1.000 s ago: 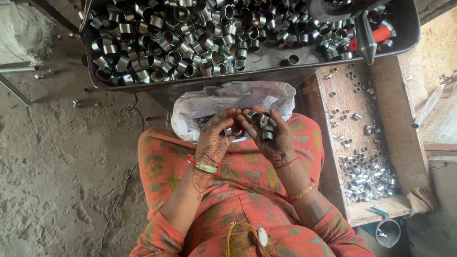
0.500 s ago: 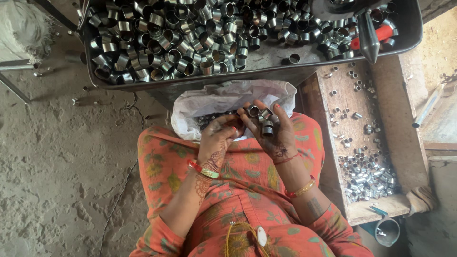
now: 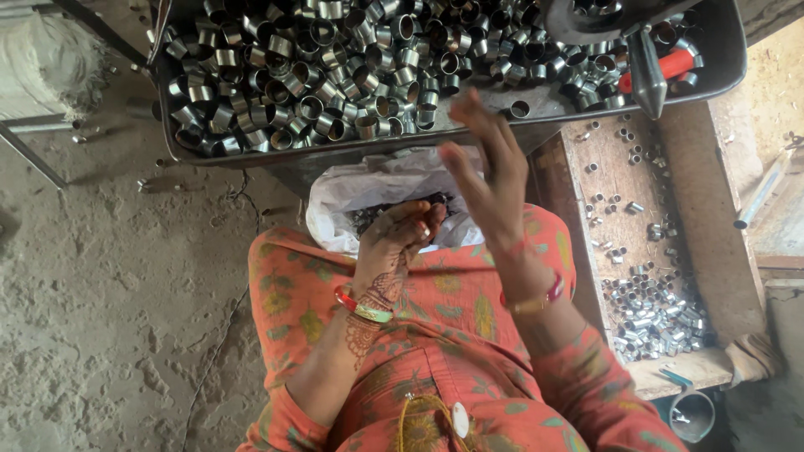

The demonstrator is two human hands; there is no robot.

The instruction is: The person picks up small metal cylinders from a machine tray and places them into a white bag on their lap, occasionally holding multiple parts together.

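My left hand [image 3: 400, 237] rests at the mouth of a white plastic bag [image 3: 347, 197] on my lap, its fingers bunched over the small dark metal pieces [image 3: 373, 218] inside. Whether it grips any is hidden. My right hand [image 3: 487, 172] is raised above the bag with fingers spread and nothing visible in it, blurred. Its fingertips reach the near rim of a dark metal tray [image 3: 251, 156]. The tray is heaped with several shiny short metal sleeves [image 3: 335, 75].
A wooden box [image 3: 699, 209] at my right holds several small shiny sleeves [image 3: 653, 314]. A red-handled tool [image 3: 670, 65] and a dark cone-shaped part [image 3: 646, 79] sit at the tray's right end. A metal cup [image 3: 691, 414] stands below the box. Rough concrete floor [image 3: 100, 318] lies to the left.
My right hand has left the left hand, lifted and opened toward the tray; the sleeves it held are no longer in it. My left hand dropped to the bag's mouth.
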